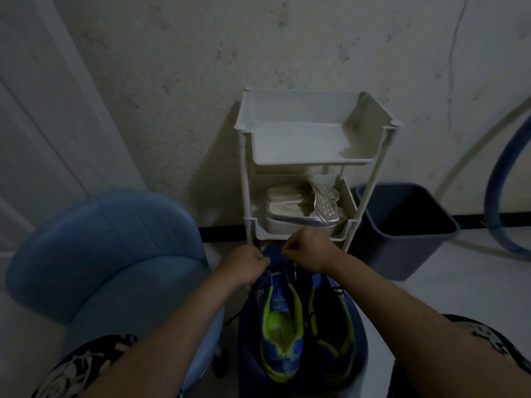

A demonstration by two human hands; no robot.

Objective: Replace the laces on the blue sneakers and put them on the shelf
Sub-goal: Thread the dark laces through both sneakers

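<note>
Both your left hand (249,263) and right hand (308,254) pinch the lace (294,272) at the sneaker (283,326) toe, lower centre; pull its ends evenly.

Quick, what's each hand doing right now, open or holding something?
Left hand: curled, gripping the blue sneaker near its toe.
Right hand: curled, pinching something on that sneaker; too dark to tell what.

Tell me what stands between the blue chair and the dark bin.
In the head view, the white shelf rack stands between the blue chair and the dark bin, with silver sandals on a lower tier.
</note>
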